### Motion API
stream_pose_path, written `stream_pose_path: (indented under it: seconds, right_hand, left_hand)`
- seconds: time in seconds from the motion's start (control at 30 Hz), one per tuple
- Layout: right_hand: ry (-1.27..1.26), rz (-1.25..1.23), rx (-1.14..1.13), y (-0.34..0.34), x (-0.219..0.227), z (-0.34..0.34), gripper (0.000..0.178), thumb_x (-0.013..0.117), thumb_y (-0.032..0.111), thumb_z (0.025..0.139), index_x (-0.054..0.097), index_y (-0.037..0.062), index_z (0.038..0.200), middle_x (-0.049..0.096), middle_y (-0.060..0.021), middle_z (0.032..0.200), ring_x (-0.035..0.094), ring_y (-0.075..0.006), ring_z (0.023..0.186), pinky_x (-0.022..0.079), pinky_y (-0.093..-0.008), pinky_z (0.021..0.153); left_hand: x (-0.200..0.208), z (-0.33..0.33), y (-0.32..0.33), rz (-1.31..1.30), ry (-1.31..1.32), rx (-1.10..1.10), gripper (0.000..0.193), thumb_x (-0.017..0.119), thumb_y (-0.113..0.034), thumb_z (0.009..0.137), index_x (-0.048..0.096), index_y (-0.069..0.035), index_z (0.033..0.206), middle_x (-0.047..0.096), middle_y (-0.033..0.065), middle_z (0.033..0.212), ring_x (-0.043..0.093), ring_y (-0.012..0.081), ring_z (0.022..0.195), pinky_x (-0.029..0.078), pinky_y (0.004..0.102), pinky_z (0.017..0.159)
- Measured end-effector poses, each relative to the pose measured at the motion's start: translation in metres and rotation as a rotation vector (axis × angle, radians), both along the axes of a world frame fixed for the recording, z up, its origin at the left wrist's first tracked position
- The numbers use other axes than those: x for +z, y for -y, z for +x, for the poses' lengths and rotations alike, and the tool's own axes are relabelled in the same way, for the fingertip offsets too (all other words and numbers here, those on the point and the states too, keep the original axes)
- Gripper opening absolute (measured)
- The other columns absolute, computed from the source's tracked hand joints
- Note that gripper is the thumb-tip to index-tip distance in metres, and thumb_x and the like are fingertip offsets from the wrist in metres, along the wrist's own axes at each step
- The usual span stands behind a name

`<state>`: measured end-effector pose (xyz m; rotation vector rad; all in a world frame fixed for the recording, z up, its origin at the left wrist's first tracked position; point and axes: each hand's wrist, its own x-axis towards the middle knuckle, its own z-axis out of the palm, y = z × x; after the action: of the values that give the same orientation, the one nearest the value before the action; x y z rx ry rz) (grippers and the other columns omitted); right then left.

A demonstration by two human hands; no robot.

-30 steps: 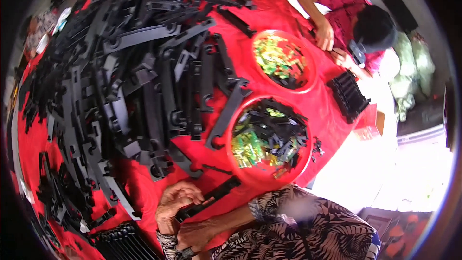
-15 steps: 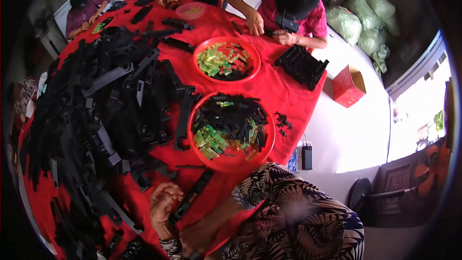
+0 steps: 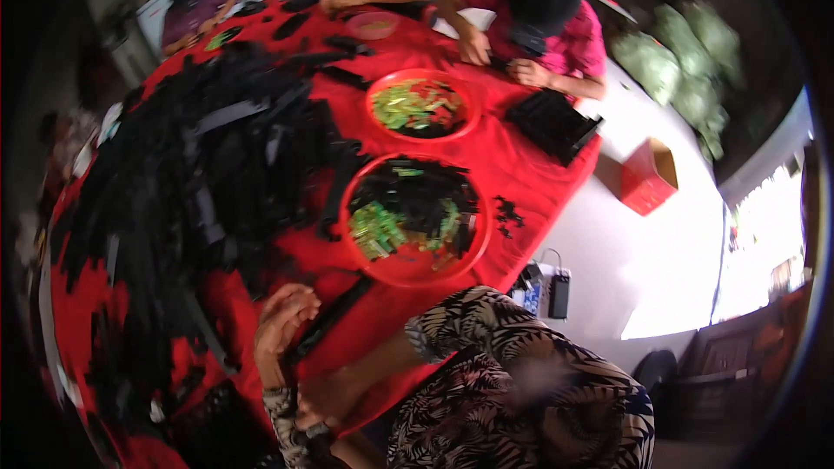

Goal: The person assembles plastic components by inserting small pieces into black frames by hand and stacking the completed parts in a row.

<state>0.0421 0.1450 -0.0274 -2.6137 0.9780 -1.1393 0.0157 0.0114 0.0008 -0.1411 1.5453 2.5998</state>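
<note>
My left hand [image 3: 285, 317] is raised over the red tablecloth, palm turned to the right, its fingers loosely bent with nothing visible in them. Just right of it lies a long narrow black plastic part [image 3: 334, 314], pointing toward a red basin. My right hand [image 3: 326, 401] crosses in front of me and lies against my left sleeve near the wrist; its fingers are blurred and partly hidden. The nearer red basin [image 3: 349, 252] holds black pieces and shiny green and yellow-green small pieces.
A large heap of black plastic parts [image 3: 208, 139] covers the table's left side. A second red basin [image 3: 473, 113], a black ribbed stack [image 3: 552, 126] and small black bits [image 3: 508, 215] lie farther off. Co-workers sit along the far side. A red box [image 3: 647, 182] stands on the floor.
The whole view has shifted and blurred as the camera moved. My right hand has come up against my left sleeve. My left hand's fingers look slightly less curled. The black part still lies there.
</note>
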Motion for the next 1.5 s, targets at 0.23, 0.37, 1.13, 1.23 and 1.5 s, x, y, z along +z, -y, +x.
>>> stream_pose_path:
  seconds: [0.23, 0.37, 1.13, 1.23, 1.5]
  right_hand:
    - [0.139, 0.067, -0.116, -0.007, -0.002, -0.008, 0.017, 0.064, 0.013, 0.076, 0.048, 0.007, 0.077, 0.052, -0.0086, 0.062, 0.058, -0.0301, 0.058, 0.046, -0.0426, 0.049]
    - [0.081, 0.057, -0.158, -0.014, 0.005, -0.009, 0.018, 0.064, 0.018, 0.082, 0.05, 0.0075, 0.075, 0.053, -0.0073, 0.065, 0.058, -0.0268, 0.056, 0.044, -0.0412, 0.045]
    - [-0.296, 0.016, -0.36, -0.122, 0.036, -0.023, 0.025, 0.063, 0.012, 0.076, 0.062, -0.0034, 0.095, 0.055, -0.0113, 0.091, 0.06, -0.0262, 0.086, 0.054, -0.0355, 0.069]
    - [-0.165, 0.062, -0.548, -0.15, 0.033, -0.026, 0.021, 0.069, 0.005, 0.07, 0.063, -0.0038, 0.089, 0.059, -0.0125, 0.098, 0.06, -0.026, 0.087, 0.054, -0.0364, 0.067]
    - [-0.008, 0.025, -0.844, -0.177, 0.031, -0.04, 0.02, 0.073, 0.003, 0.073, 0.067, -0.0008, 0.091, 0.06, -0.0105, 0.092, 0.063, -0.0289, 0.078, 0.054, -0.0377, 0.06]
  left_hand:
    - [-0.003, -0.021, -0.006, 0.007, -0.052, -0.122, 0.028, 0.058, -0.014, 0.097, 0.058, 0.001, 0.121, 0.067, 0.014, 0.107, 0.066, 0.0217, 0.096, 0.055, 0.0308, 0.084]
    - [-0.009, -0.023, -0.002, 0.044, -0.065, -0.071, 0.026, 0.056, -0.01, 0.098, 0.057, 0.002, 0.121, 0.067, 0.0145, 0.106, 0.067, 0.0215, 0.095, 0.056, 0.03, 0.082]
    - [0.027, 0.068, -0.039, -0.957, -0.089, 0.472, 0.037, 0.076, -0.018, 0.083, 0.063, -0.002, 0.113, 0.067, 0.0093, 0.103, 0.062, 0.0209, 0.1, 0.051, 0.0334, 0.085]
    - [0.019, 0.088, -0.068, -1.428, -0.156, 0.606, 0.04, 0.077, -0.014, 0.077, 0.061, -0.001, 0.112, 0.062, 0.0179, 0.105, 0.055, 0.0364, 0.105, 0.047, 0.0416, 0.09]
    - [0.005, 0.119, -0.119, -1.49, -0.262, 0.772, 0.021, 0.075, 0.003, 0.073, 0.065, -0.002, 0.09, 0.063, 0.0135, 0.096, 0.061, 0.0336, 0.088, 0.052, 0.0399, 0.073]
